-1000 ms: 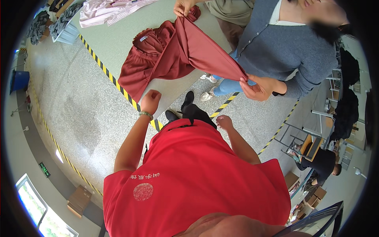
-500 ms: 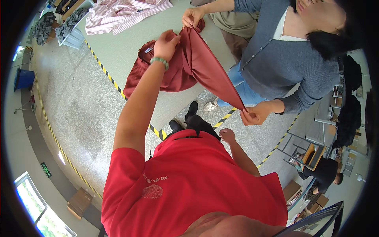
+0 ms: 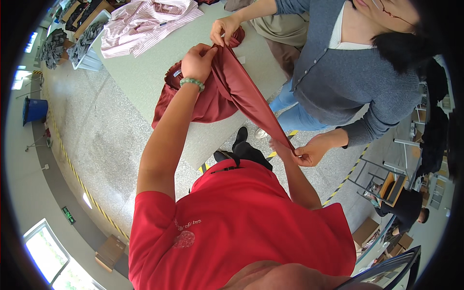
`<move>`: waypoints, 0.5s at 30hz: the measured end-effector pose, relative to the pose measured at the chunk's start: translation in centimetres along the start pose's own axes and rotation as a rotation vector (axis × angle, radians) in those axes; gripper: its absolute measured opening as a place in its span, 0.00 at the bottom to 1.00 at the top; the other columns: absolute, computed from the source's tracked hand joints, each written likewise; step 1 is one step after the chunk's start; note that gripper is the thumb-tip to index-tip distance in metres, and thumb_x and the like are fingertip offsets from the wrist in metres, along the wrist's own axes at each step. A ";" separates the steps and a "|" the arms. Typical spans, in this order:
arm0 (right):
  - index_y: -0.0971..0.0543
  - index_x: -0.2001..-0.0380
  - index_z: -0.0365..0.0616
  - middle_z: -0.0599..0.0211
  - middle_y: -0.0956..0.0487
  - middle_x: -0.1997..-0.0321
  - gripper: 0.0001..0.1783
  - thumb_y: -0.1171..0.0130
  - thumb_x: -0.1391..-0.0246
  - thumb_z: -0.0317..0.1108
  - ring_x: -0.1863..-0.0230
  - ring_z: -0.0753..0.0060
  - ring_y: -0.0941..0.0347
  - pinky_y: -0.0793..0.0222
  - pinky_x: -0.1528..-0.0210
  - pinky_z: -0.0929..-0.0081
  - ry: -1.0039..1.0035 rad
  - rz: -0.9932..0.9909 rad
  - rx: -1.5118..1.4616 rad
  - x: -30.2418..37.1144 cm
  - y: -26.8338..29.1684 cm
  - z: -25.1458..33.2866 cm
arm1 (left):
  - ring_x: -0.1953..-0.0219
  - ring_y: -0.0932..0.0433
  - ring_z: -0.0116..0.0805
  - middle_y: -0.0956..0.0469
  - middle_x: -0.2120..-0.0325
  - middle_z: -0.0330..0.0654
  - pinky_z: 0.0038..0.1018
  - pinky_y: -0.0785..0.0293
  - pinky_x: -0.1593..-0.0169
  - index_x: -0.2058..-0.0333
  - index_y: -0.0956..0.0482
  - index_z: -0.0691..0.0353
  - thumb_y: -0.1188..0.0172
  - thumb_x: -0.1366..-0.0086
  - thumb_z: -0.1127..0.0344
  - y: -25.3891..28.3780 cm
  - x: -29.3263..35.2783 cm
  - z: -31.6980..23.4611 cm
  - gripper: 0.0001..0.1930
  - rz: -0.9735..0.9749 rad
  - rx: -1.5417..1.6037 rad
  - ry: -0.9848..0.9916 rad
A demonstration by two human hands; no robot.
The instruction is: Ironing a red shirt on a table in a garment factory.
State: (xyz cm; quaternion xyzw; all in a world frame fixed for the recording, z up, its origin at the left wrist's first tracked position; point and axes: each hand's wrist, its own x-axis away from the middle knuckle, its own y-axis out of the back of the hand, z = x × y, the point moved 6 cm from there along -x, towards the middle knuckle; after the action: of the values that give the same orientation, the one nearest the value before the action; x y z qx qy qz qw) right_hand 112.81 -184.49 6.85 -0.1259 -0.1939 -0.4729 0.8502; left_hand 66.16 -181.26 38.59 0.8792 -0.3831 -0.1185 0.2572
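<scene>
A dark red satin garment (image 3: 198, 106) with a ruffled opening and a small white label lies partly on the table. One long part of it is stretched toward the lower right. My left hand (image 3: 197, 64), a green bead bracelet at its wrist, is closed with its fingertips pinching the upper end of that part. Beside the lower end is my right hand (image 3: 282, 150), fingers stretched out at the cloth's edge and partly covered. Opposite me, a co-worker's one hand (image 3: 226, 30) pinches the upper end, and the other hand (image 3: 316, 149) grips the lower corner.
The pale green table (image 3: 130, 72) also bears a pink-striped shirt (image 3: 150, 21). Beige and brown cloth (image 3: 285, 34) hangs by the co-worker. A white crate (image 3: 89, 58) of grey cloth stands at the far left. Another person (image 3: 406, 208) works at the right.
My right hand has risen from beside my waist to the garment's lower end. My left hand and the stretched cloth have shifted slightly left in the picture.
</scene>
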 end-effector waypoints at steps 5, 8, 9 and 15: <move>0.20 0.58 0.33 0.63 0.18 0.69 0.13 0.43 0.37 0.34 0.68 0.78 0.24 0.28 0.65 0.81 0.307 -0.187 0.143 -4.2 -7.5 20.4 | 0.69 0.20 0.31 0.17 0.70 0.44 0.27 0.25 0.62 0.64 0.18 0.68 0.34 0.40 0.57 0.1 -0.2 0.8 0.17 -0.027 0.125 0.100; 0.21 0.57 0.35 0.62 0.17 0.66 0.12 0.43 0.38 0.34 0.68 0.76 0.20 0.26 0.64 0.79 0.268 -0.096 -0.048 -8.5 -8.9 22.9 | 0.71 0.22 0.28 0.19 0.72 0.40 0.24 0.27 0.65 0.63 0.18 0.68 0.34 0.40 0.57 -1.0 -0.8 1.4 0.16 0.004 0.195 0.136; 0.21 0.57 0.35 0.62 0.17 0.66 0.12 0.43 0.38 0.34 0.68 0.76 0.20 0.26 0.64 0.79 0.270 -0.091 -0.056 -9.0 -9.6 24.0 | 0.72 0.23 0.25 0.20 0.74 0.38 0.23 0.28 0.68 0.62 0.18 0.67 0.34 0.39 0.57 -1.2 -0.9 1.6 0.16 0.020 0.215 0.144; 0.21 0.54 0.35 0.61 0.16 0.64 0.14 0.41 0.40 0.33 0.67 0.75 0.20 0.26 0.63 0.79 0.381 -0.008 -0.063 -11.3 -13.2 28.9 | 0.74 0.25 0.22 0.21 0.75 0.35 0.21 0.30 0.72 0.61 0.18 0.66 0.34 0.39 0.59 -1.1 -1.1 1.0 0.16 0.071 0.211 0.113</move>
State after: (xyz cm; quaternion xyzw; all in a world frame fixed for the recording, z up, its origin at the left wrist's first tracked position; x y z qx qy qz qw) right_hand 90.07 -171.32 27.98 -0.0599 -0.0148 -0.4975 0.8652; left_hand 65.69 -180.19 37.21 0.8926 -0.4092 -0.0185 0.1883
